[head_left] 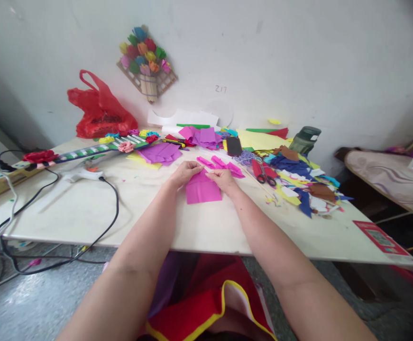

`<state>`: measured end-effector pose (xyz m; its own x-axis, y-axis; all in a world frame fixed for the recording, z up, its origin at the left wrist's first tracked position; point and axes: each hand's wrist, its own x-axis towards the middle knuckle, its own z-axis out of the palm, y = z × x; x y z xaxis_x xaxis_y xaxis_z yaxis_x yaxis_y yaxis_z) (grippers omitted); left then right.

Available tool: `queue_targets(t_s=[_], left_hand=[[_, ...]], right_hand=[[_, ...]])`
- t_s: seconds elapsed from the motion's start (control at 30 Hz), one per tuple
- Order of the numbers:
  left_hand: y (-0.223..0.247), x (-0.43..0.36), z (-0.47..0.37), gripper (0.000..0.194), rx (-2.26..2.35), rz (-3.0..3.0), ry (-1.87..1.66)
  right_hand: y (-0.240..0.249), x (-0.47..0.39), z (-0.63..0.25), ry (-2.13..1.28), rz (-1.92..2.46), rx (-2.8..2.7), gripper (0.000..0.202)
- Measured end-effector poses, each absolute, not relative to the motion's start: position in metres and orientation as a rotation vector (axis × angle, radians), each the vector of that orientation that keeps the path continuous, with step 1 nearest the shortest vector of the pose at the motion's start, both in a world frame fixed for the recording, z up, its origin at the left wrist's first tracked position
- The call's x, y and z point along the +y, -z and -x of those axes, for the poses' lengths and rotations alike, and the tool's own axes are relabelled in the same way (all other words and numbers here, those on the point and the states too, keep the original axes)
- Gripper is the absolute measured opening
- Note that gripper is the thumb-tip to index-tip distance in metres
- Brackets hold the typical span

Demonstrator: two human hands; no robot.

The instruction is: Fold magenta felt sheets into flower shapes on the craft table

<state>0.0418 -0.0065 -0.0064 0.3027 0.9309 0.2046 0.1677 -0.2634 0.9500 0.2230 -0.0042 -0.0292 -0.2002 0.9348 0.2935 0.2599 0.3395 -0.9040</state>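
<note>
Both hands meet over a square sheet of magenta crepe paper (pixel 204 190) on the white table. My left hand (pixel 185 173) pinches its upper left part between thumb and fingers. At the upper right, my right hand (pixel 224 181) pinches the same sheet. Its top edge is partly hidden by the fingers. Just beyond the hands lie several folded magenta paper strips (pixel 234 166). A stack of purple paper squares (pixel 161 153) is to the left, and another purple paper pile (pixel 206 137) sits farther back.
Scissors (pixel 266 174), a wooden stick (pixel 258 181), a phone (pixel 234 146) and coloured scraps (pixel 298 182) lie to the right, near a green bottle (pixel 305 141). On the left are a white glue gun (pixel 81 176) with a black cord, paper flowers (pixel 126 147) and a red bag (pixel 101 111).
</note>
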Motion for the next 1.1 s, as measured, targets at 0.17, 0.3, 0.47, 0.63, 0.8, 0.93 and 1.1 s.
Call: queue_targets(t_s=[0.17,0.3,0.47,0.63,0.8,0.93,1.1], left_hand=[[0.0058,-0.0072,-0.0416,0.040,1.010,-1.638,-1.034],[0.0069,-0.0059,-0.0413,0.040,0.993,-1.626,-1.033],[0.0037,-0.0093,-0.0430,0.037,0.990,-1.578,-1.043],[0.0038,-0.0090,-0.0448,0.035,1.012,-1.469,-1.055],[0.0060,-0.0070,-0.0455,0.045,1.022,-1.427,-1.045],[0.0052,-0.0091,-0.0457,0.043,1.010,-1.467,-0.941],[0.0051,-0.0092,-0.0457,0.040,1.046,-1.527,-0.955]], right_hand=[[0.0287,-0.0056,-0.2230,-0.935,1.121,-1.662,0.036],[0.0287,-0.0049,-0.2227,-0.941,1.120,-1.640,0.031],[0.0275,-0.0052,-0.2226,-0.962,1.098,-1.626,0.028],[0.0275,-0.0061,-0.2220,-0.995,1.104,-1.611,0.027],[0.0268,-0.0064,-0.2222,-0.972,1.089,-1.642,0.029],[0.0271,-0.0058,-0.2226,-0.954,1.086,-1.649,0.029],[0.0289,-0.0049,-0.2231,-0.903,1.067,-1.685,0.030]])
